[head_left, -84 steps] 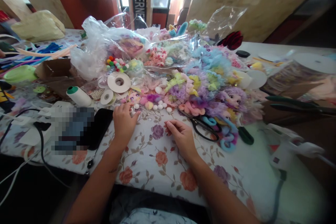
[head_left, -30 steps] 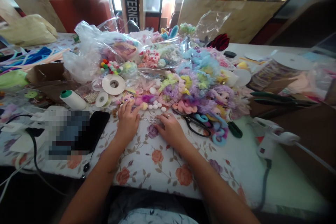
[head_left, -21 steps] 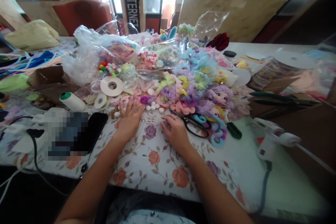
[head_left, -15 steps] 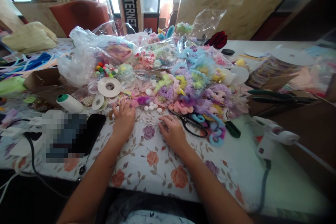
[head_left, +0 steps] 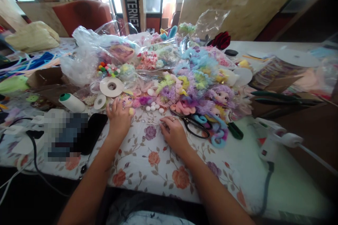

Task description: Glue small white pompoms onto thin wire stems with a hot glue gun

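Note:
My left hand (head_left: 118,116) rests on the floral tablecloth (head_left: 158,161) with its fingers curled round a small pink doll head (head_left: 127,102). Right beside it lie white pompoms (head_left: 154,107) and a purple pompom (head_left: 144,100). My right hand (head_left: 174,132) lies knuckles up on the cloth, fingertips bent onto a small silvery chain (head_left: 151,122). Black scissors (head_left: 194,126) lie just right of that hand. A pile of pastel fabric flowers and a purple-haired doll (head_left: 221,96) sits behind both hands.
A black phone (head_left: 91,132) and cables lie at the left, near a green-capped thread spool (head_left: 71,102) and white ribbon rolls (head_left: 111,87). Clear plastic bags (head_left: 84,59) of craft bits fill the back. A white glue gun (head_left: 274,139) stands at the right, green pliers (head_left: 285,99) behind it.
My left hand slid a little left and closed on the pink doll head. My right hand moved forward onto the chain and has stayed there for the last second.

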The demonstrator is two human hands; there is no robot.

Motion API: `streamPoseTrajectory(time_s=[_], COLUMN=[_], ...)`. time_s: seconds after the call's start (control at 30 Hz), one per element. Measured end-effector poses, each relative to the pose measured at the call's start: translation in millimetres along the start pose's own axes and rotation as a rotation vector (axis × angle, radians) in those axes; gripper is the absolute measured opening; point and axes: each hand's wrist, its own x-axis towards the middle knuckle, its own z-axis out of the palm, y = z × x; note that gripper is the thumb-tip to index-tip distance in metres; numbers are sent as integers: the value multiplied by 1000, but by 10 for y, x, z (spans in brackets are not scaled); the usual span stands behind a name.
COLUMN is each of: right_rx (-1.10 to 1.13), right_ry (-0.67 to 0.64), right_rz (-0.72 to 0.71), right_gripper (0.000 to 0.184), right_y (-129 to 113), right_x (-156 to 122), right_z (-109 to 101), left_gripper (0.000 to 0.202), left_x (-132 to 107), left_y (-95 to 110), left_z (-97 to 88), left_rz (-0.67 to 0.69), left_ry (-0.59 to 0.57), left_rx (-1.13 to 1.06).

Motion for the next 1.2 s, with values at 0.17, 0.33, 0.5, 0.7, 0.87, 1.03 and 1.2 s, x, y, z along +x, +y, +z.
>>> streamPoseTrajectory(time_s=[0.17, 0.33, 0.5, 0.7, 0.87, 1.03, 1.2], right_rx=[15, 4, -3, -7, 10, 21, 25], right_ry=[-2, -7, -1, 30, 102, 125, 122], right_rz=[3, 4, 6, 17, 50, 32, 19], right_gripper=[19, 19, 19, 21, 21, 21, 21], right_y=[-2, 1, 7, 19, 58, 73, 65], right_x=[-1, -3, 0, 8, 12, 14, 14], right_z=[-1, 4, -3, 6, 14, 11, 8], left_gripper=[22, 27, 26, 37, 49, 39, 21], left_x=[81, 267, 331, 206, 199, 298, 391], left_y=[17, 60, 68, 124, 181, 276, 416], left_z=[55, 124, 130, -82, -28, 24, -7], left_rz=[87, 150, 108, 131, 160, 216, 310], left_ry=[-52, -28, -35, 19, 86, -13, -120], left_rx=[-5, 15, -5, -178, -351, -306, -177])
